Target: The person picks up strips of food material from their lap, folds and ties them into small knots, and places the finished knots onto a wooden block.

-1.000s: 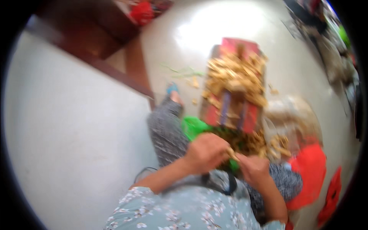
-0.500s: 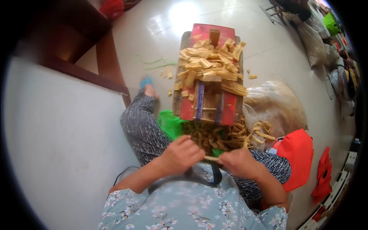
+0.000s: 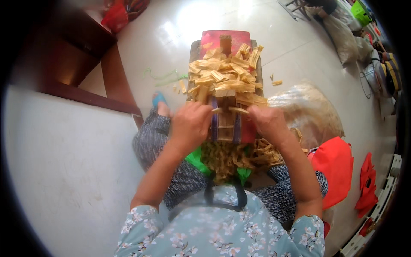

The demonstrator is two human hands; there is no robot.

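My left hand (image 3: 191, 127) and my right hand (image 3: 269, 123) are closed on yellowish dried strip, one on each side of an upright wooden block. The left piece (image 3: 217, 110) and right piece (image 3: 238, 110) look like dried bean curd stick; whether they still join at the block is unclear. The block (image 3: 226, 101) stands on a red-topped board (image 3: 247, 128) with blue-purple bands along a slot. Beyond my hands, short broken pieces (image 3: 222, 76) lie heaped on the board. Longer, curled strips (image 3: 227, 160) are piled in front of my lap.
Beside the board on the right sits a clear plastic bag (image 3: 312, 111). A red bag (image 3: 332, 169) lies near my right knee, and green plastic (image 3: 198, 160) shows under the curled strips. At left are a white panel (image 3: 77, 158) and dark red wooden furniture (image 3: 117, 77).
Both hands have moved forward from above my lap to the block on the board, bringing the held strip with them. The view has shifted slightly.
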